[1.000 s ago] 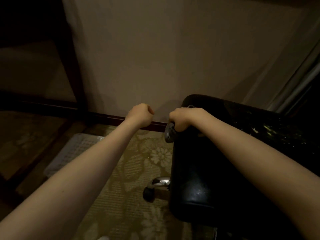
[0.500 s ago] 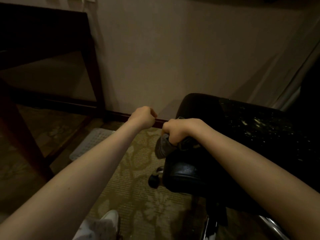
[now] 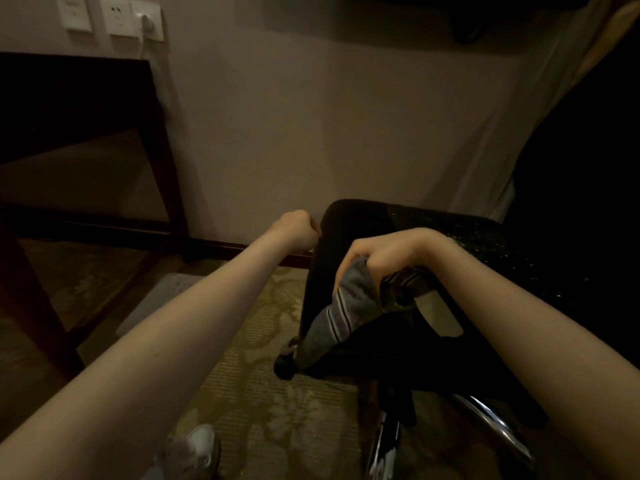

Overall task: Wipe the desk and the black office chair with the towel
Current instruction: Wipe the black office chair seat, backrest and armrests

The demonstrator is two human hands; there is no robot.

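Note:
The black office chair (image 3: 460, 237) stands at the right, its seat speckled with light spots. My right hand (image 3: 391, 254) grips a grey striped towel (image 3: 341, 313) against the chair's front left edge; the towel hangs down beside the seat. My left hand (image 3: 298, 233) is a closed fist with nothing in it, held just left of the seat's far corner. The dark wooden desk (image 3: 69, 98) stands at the left against the wall, with only its side and legs showing.
A chrome chair base (image 3: 491, 424) and a black caster (image 3: 284, 367) sit under the seat on patterned carpet. A pale mat (image 3: 162, 299) lies by the desk leg. Wall sockets (image 3: 114, 17) with a plugged cable sit top left. A shoe (image 3: 197, 448) shows below.
The view has risen and pulled back, so the desk and wall sockets came in. My right hand slid the towel down off the seat's front edge; more towel hangs loose now.

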